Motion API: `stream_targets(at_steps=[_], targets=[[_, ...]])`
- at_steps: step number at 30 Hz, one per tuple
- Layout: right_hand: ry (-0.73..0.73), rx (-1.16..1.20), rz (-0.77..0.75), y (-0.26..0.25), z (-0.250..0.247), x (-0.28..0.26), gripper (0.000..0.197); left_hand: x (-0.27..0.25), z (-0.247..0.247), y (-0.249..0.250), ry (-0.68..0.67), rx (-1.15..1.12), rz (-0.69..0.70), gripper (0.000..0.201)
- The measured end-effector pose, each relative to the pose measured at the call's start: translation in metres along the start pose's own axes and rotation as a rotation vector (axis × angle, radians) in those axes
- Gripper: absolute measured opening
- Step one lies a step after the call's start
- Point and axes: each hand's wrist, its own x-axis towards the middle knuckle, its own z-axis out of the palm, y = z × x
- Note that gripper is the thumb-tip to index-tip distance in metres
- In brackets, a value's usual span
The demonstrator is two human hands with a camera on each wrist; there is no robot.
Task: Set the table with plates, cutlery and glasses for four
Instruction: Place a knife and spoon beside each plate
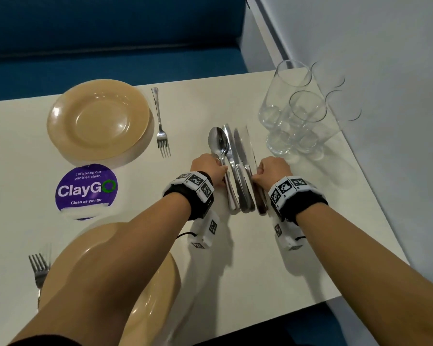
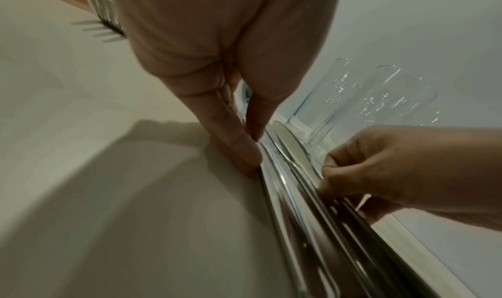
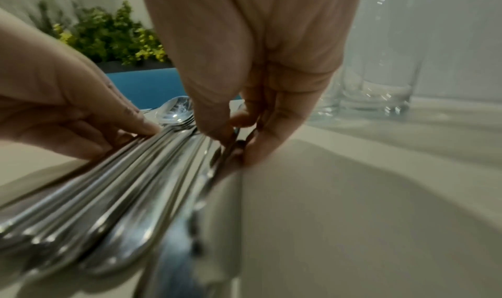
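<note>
A pile of spoons and knives (image 1: 238,171) lies lengthwise in the middle of the white table (image 1: 260,258). My left hand (image 1: 224,171) is at the pile's left edge, thumb and forefinger (image 2: 244,152) pinching a spoon (image 1: 216,141) by its handle. My right hand (image 1: 256,171) is at the right edge, where its fingertips (image 3: 217,131) pinch the handle of the outermost knife (image 1: 251,146). One tan plate (image 1: 98,118) sits at the far left with a fork (image 1: 160,121) beside it. A second plate (image 1: 158,283) lies near me, partly under my left arm, with a fork (image 1: 39,268) on its left.
Several clear glasses (image 1: 295,108) stand close together at the far right, just beyond my right hand. A purple round sticker (image 1: 86,189) lies between the plates. A blue bench (image 1: 110,46) runs behind the table, and a grey wall (image 1: 385,96) borders its right edge.
</note>
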Motion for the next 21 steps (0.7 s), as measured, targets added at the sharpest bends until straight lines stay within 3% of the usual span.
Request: stream_targets(at_steps=[3, 6, 10, 13, 16, 21], targets=[[0.077, 0.152, 0.024, 0.012, 0.001, -0.006, 0.008, -0.001, 0.002, 0.002, 0.007, -0.026, -0.012, 0.024], [0.146, 0.338, 0.054, 0.018, 0.003, -0.01, 0.02, -0.004, 0.003, 0.005, 0.011, -0.017, -0.008, 0.02], [0.15, 0.646, 0.069, 0.011, 0.002, -0.021, 0.034, -0.011, -0.001, 0.004, -0.036, 0.016, -0.027, 0.03], [0.042, 0.586, 0.0, 0.0, 0.0, -0.028, 0.039, -0.03, -0.014, 0.005, -0.027, -0.042, -0.007, 0.025], [-0.075, 0.449, -0.059, -0.017, 0.004, -0.041, 0.026, -0.053, -0.033, 0.0, 0.044, -0.134, 0.03, 0.027], [-0.211, 0.4, -0.085, -0.045, 0.026, -0.068, 0.035, -0.089, -0.056, -0.026, 0.102, -0.232, 0.038, 0.023]])
